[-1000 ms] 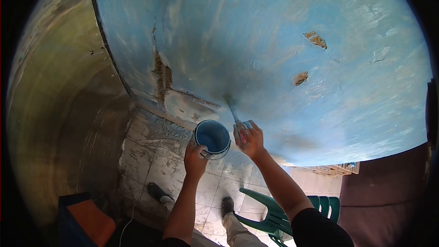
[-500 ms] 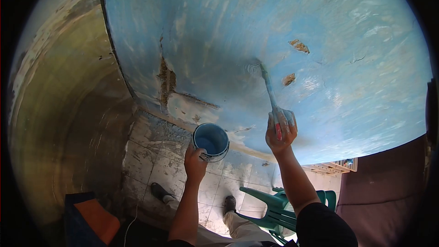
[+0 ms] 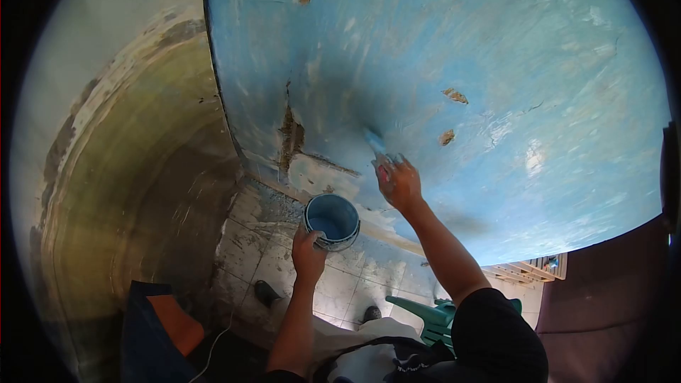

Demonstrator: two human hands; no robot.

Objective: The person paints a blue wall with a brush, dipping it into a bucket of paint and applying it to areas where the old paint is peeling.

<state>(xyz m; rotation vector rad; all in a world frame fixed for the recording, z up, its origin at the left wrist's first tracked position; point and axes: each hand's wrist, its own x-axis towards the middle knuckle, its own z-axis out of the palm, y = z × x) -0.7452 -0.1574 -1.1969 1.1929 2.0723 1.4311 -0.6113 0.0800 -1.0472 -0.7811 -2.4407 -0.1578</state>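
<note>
My left hand [image 3: 309, 252] grips the near rim of a bucket [image 3: 332, 221], which has bluish liquid inside and a thin wire handle. To the upper right of it, my right hand [image 3: 399, 181] is closed around the red handle of a brush [image 3: 376, 143]. The brush tip is blurred and lies against the blue wall [image 3: 425, 42]. Its bristles are hard to make out. Brown patches of bare, chipped surface show on the wall, one large patch [image 3: 291, 138] left of the brush.
A green plastic chair [image 3: 425, 312] stands at the lower right, near a wooden slatted rack [image 3: 528, 269] and dark red cloth [image 3: 603, 298]. Stained floor tiles [image 3: 337, 287] lie below. A yellowish wall [image 3: 142, 191] curves along the left, with an orange-and-blue object [image 3: 177, 323] beneath it.
My right hand and the brush have moved left and slightly up along the wall. The bucket stays in my left hand. The view has shifted, so the wall patches sit differently.
</note>
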